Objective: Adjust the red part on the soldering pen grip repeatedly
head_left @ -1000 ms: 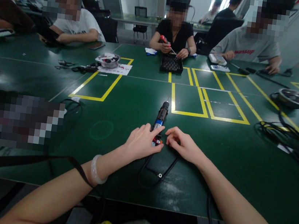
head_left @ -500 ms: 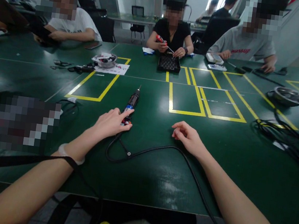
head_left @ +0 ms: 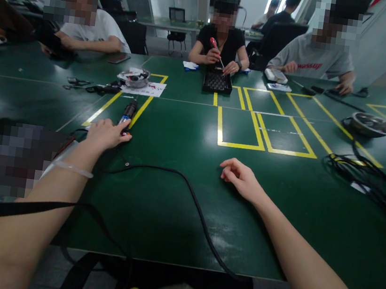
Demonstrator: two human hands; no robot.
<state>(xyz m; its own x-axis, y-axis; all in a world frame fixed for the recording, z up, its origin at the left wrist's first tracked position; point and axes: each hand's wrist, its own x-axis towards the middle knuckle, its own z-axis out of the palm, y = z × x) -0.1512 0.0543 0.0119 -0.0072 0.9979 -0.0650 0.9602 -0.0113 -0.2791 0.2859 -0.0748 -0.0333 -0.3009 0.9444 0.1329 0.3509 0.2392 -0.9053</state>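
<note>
My left hand (head_left: 106, 134) is wrapped over the lower part of an electric screwdriver (head_left: 129, 110), a dark cylinder with a blue band and a red spot near the grip. It lies on the left of the green table, its tip pointing away over a yellow-taped rectangle. A black cord (head_left: 188, 182) trails from it to the right and over the front edge. My right hand (head_left: 240, 177) rests on the table right of the middle, fingers loosely curled in with nothing visible in them. The cord passes to its left, apart from it.
Yellow tape (head_left: 240, 146) marks several rectangles on the table (head_left: 168, 226). A metal bowl (head_left: 373, 125) and coiled black cables (head_left: 353, 168) lie at right. At back left stands a filled bowl (head_left: 134, 78). Opposite, a person holds a red screwdriver (head_left: 213, 44) over a black tray (head_left: 217, 90).
My left hand has slid the electric screwdriver left and slightly away from me, into the left taped area. Its cord has shifted left with it. My right hand has hardly moved.
</note>
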